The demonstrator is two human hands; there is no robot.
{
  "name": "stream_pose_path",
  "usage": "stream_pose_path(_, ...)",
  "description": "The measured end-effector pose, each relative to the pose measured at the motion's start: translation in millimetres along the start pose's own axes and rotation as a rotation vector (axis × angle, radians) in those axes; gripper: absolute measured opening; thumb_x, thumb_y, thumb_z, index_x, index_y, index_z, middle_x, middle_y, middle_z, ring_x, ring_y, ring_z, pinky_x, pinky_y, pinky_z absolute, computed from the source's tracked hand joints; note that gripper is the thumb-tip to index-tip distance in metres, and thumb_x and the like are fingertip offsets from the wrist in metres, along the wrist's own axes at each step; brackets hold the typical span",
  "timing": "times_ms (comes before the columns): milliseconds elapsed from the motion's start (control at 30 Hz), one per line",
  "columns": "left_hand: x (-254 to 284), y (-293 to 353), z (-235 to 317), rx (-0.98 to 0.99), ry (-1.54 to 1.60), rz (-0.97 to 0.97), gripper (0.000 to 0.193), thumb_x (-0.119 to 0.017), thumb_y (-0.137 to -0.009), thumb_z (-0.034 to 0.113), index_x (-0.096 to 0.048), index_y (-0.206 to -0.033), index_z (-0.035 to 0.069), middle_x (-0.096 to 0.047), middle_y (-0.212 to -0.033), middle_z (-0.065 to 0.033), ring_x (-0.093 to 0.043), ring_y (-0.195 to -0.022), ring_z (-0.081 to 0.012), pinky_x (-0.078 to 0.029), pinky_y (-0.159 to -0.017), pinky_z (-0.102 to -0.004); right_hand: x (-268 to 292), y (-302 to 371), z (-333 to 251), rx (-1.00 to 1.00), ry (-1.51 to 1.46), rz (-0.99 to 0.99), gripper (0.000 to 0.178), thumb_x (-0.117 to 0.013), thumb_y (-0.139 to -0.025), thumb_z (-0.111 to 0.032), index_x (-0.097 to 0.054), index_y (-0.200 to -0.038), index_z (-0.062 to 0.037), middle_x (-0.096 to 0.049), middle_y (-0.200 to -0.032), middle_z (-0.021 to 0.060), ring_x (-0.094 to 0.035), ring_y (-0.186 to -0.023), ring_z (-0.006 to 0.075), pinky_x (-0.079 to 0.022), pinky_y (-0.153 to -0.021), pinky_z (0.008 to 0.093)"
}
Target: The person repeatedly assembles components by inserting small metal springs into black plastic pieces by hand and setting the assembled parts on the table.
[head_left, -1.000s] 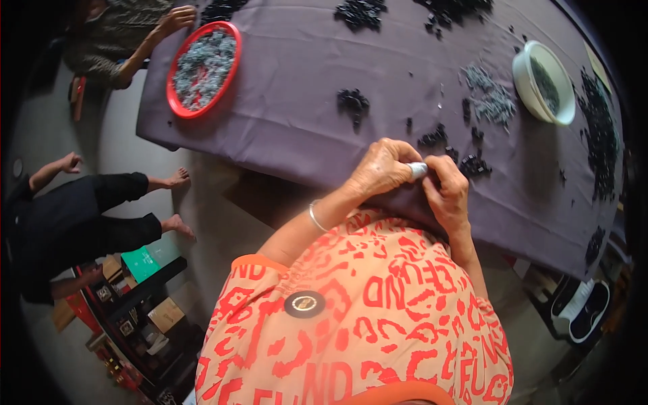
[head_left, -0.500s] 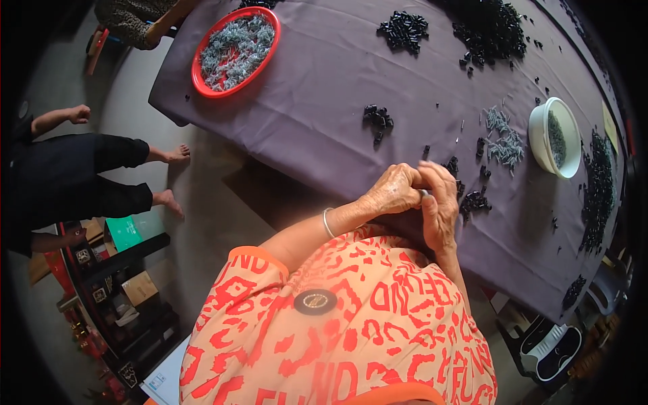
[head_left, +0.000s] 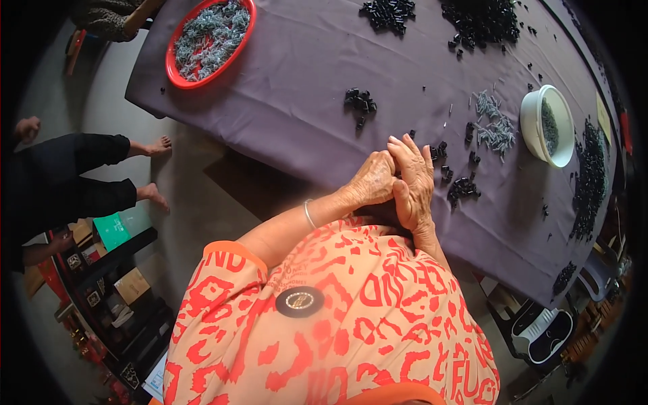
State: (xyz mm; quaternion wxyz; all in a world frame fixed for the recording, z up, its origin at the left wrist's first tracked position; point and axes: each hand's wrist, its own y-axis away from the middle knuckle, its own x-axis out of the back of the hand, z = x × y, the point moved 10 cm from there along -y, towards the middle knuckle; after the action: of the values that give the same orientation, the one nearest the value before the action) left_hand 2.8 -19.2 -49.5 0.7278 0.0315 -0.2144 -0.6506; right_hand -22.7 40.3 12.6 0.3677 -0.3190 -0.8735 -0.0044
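Observation:
My left hand point(head_left: 373, 179) and my right hand point(head_left: 414, 187) meet over the near edge of the cloth-covered table. The left fingers are curled in, closed around something too small and hidden to name. Against them leans the right hand, its fingers stretched upward and slightly apart, its thumb beside the left fingers. Just right of the hands lie small black cylindrical pieces point(head_left: 463, 190) in loose clusters. Beyond them is a scatter of thin grey pins point(head_left: 496, 125). Another small cluster of black pieces point(head_left: 360, 100) sits farther off, ahead of the left hand.
A white bowl point(head_left: 528, 128) with grey pieces inside stands at right. At far left is a red tray point(head_left: 251, 27) of grey pins. Larger black heaps point(head_left: 479, 23) cover the far side. Another person's legs point(head_left: 101, 192) show at left, near a shelf point(head_left: 145, 236) holding boxes.
The view has shifted, so the table appears farther left and higher. My right fingers have straightened and spread slightly; both hands remain together.

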Motion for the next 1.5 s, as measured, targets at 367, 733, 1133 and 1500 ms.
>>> stream_pose_path(367,2.2,10.1,27.3,-0.011,0.113,0.066,0.015,-0.059,-0.087,0.011,-0.065,-0.095,0.0,-0.065,-0.073,-0.0127,-0.065,-0.061,-0.016,-0.051,-0.059,-0.032,92.1,12.9,30.8,-0.108,0.298,0.412,0.011,-0.063,-0.08,-0.002,-0.064,-0.091,-0.0039,-0.061,-0.09,0.0086,-0.056,-0.086,0.0255,-0.045,-0.078,0.0344)
stream_pose_path(733,100.0,-1.5,62.1,-0.369,-0.54,0.529,0.017,-0.06,-0.077,0.002,-0.065,-0.093,0.003,-0.065,-0.082,-0.0147,-0.064,-0.075,-0.0323,-0.051,-0.068,-0.0391,125.3,-4.6,90.9,-0.353,0.557,0.39,0.009,-0.066,-0.081,-0.019,-0.066,-0.087,-0.0126,-0.06,-0.083,0.0035,-0.056,-0.084,0.0233,-0.043,-0.076,0.0381)
stream_pose_path(1133,49.7,5.3,76.0,-0.454,-0.664,0.537,0.017,-0.071,-0.076,0.013,-0.064,-0.09,0.008,-0.058,-0.082,-0.0068,-0.057,-0.078,-0.0275,-0.048,-0.067,-0.039,117.9,-14.5,77.1,-0.235,0.429,0.298,0.01,-0.067,-0.078,-0.017,-0.065,-0.087,-0.0123,-0.06,-0.088,0.0017,-0.054,-0.09,0.0223,-0.039,-0.08,0.0385)
stream_pose_path(1500,42.8,11.2,59.2,-0.384,-0.526,0.506,0.033,-0.07,-0.07,0.005,-0.056,-0.1,0.003,-0.053,-0.09,-0.0143,-0.053,-0.086,-0.0327,-0.045,-0.075,-0.0411,78.9,-82.2,77.8,-0.146,0.705,0.157,0.01,-0.065,-0.078,-0.022,-0.062,-0.081,-0.013,-0.057,-0.083,0.0007,-0.055,-0.088,0.0207,-0.037,-0.077,0.0387)
